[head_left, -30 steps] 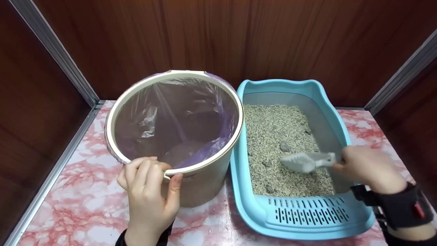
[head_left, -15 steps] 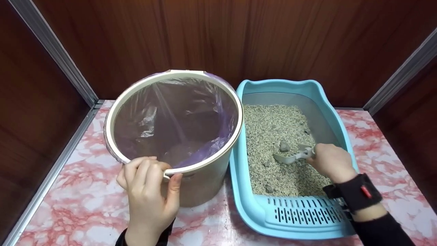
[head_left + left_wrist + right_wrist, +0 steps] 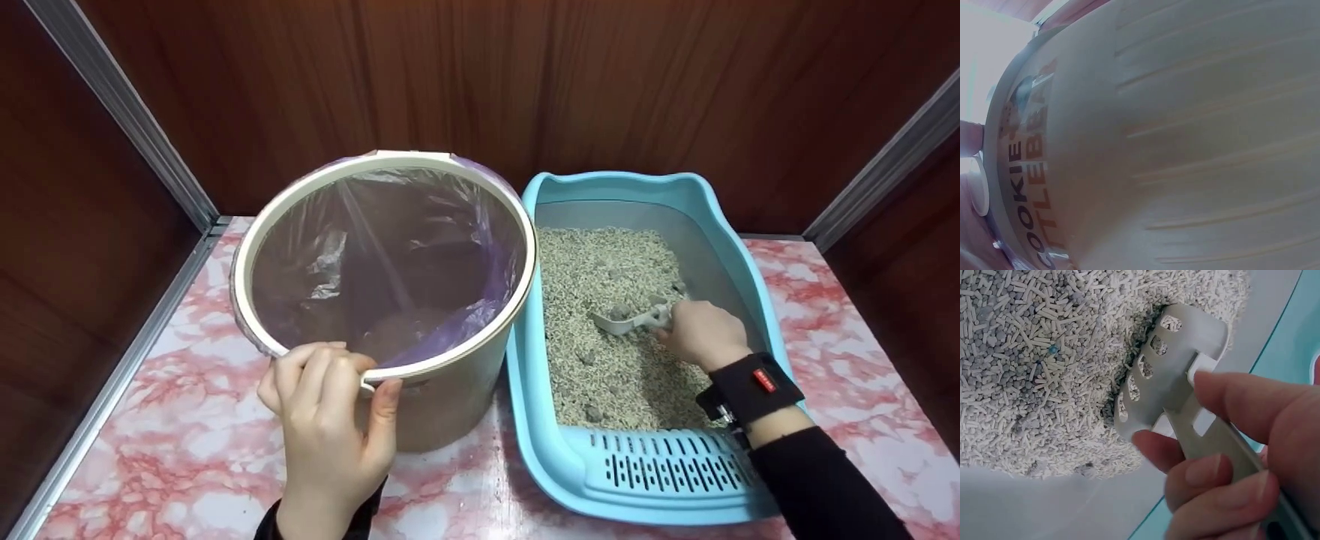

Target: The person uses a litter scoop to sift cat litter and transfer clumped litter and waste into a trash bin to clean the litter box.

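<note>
Pale grey plastic, slotted along its blade, the scoop lies low in the cat litter in the middle of the blue litter tray, its blade dug into the pellets and its handle pointing right. The right hand has a closed grip on that handle; the right wrist view shows the thumb pressed on top and the other fingers curled beneath. A small grey clump sits in the litter just at the scoop's far edge. A black wrist strap wraps the right forearm above the tray's slotted near end.

Just left of the tray, touching its side, stands a cream bin lined with a purple bag. The left hand holds the bin's near rim, fingers hooked over the edge and thumb outside. The left wrist view shows only the bin's ribbed wall with dark lettering, close up.

Both stand on a pink marbled table, with dark wood panels behind and to the sides.
</note>
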A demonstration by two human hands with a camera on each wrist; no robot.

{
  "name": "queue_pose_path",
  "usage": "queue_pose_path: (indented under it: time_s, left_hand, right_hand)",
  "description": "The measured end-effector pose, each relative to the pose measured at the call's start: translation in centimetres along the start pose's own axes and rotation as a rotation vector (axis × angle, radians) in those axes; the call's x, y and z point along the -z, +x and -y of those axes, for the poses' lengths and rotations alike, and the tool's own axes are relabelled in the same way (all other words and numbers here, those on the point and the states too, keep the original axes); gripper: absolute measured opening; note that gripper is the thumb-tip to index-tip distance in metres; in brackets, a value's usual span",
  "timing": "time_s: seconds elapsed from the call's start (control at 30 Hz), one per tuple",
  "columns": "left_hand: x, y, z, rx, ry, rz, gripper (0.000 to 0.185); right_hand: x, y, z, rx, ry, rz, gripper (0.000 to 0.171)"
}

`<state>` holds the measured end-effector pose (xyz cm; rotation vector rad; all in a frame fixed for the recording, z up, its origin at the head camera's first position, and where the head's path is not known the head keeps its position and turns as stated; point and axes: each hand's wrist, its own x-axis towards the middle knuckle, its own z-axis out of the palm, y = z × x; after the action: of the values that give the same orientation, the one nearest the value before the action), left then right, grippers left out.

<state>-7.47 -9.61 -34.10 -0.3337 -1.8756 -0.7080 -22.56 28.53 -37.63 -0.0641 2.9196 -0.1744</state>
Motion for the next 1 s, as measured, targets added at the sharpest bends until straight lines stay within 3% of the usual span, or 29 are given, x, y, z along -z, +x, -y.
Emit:
queue_pose_path:
  time_s: [0.2, 0.57, 0.8, 1.0]
  left_hand:
    - [-0.1, -0.1, 0.1, -0.005, 0.003, 0.001, 0.052]
    - [-0.1, -0.3, 0.1, 0.000, 0.011, 0.014, 0.051]
    - [-0.1, -0.2, 0.1, 0.001, 0.007, 0.007, 0.051]
    - [0.0, -0.1, 0.0, 0.001, 0.014, -0.002, 0.052]
  right_hand:
    - [0.5, 0.5, -1.8, 0.081, 0.005, 0.003, 0.036]
    - [1.0, -1.1, -3.4, 0.194, 0.135, -0.161, 0.029]
    - [0.9, -1.0, -2.5, 0.146, 0.292, -0.308, 0.030]
    - [0.5, -0.6, -0.9, 0.074, 0.352, -0.418, 0.035]
